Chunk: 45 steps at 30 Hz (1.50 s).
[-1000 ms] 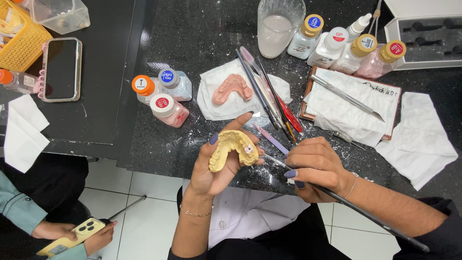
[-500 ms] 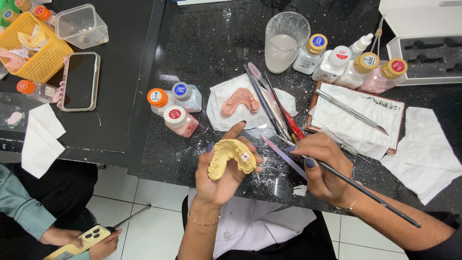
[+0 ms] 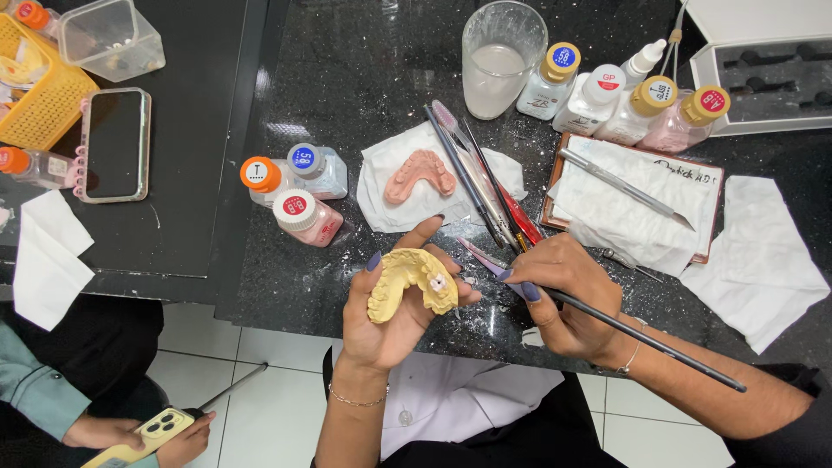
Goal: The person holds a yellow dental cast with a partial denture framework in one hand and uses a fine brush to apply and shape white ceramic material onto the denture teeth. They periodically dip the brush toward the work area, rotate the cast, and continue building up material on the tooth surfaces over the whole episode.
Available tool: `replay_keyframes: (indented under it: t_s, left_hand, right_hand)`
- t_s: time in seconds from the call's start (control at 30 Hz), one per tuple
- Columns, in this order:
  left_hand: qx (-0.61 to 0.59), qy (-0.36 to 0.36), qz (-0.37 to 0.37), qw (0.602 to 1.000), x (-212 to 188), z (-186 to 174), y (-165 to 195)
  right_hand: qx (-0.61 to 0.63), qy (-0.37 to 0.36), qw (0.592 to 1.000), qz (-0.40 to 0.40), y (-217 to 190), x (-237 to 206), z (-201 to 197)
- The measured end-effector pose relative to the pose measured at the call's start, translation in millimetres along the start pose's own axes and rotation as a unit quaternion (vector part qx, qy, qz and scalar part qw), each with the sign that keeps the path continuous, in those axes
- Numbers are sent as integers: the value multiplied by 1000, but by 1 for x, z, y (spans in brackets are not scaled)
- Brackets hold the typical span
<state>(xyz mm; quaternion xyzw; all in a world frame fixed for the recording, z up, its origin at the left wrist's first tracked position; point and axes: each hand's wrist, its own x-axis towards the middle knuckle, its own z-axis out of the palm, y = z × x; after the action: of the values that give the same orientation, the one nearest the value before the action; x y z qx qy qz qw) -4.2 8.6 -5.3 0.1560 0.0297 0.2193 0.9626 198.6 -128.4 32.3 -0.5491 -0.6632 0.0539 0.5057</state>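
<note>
My left hand (image 3: 390, 321) cradles a yellow horseshoe-shaped dental cast (image 3: 412, 282) with one white tooth on its right side, held just over the black counter's front edge. My right hand (image 3: 563, 295) grips a long thin dark-handled brush (image 3: 641, 334) like a pen, with its tip reaching left toward the white tooth on the cast. The brush handle trails out over my right forearm. A pink dental cast (image 3: 420, 173) lies on a white tissue (image 3: 381, 195) just beyond my hands.
Small powder bottles (image 3: 299, 186) stand left of the tissue, more bottles (image 3: 624, 100) and a glass of cloudy water (image 3: 501, 61) at the back. Several instruments (image 3: 481, 178) lie beside a tissue-covered pad (image 3: 641, 204). A phone (image 3: 113, 143) and yellow basket (image 3: 35, 95) sit left. Another person's hands hold a phone (image 3: 143, 433) at the lower left.
The view has shifted, so the counter sits lower and more to the right in frame. My right hand has brought the brush tip closer to the yellow cast, which my left hand still holds.
</note>
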Motion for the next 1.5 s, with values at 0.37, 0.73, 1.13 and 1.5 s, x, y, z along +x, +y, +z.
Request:
replay_keyframes:
  t_s: [0.37,0.73,1.13,1.5]
  left_hand:
    - [16,-1,19,1000,-2,0,-1]
    - [-28,-27,44,998,-1,3,0]
    - [-65,13,-15,998,2,15,8]
    - [-63,14,-11,998,2,13,7]
  right_hand:
    - [16,10,1000,-16,-4,-3,-3]
    - [-75,46,996,-2,-8,-1,-6]
    - [-66,-1,996,56,-12,6,0]
    - [-48,14,997,52,-8,4,4]
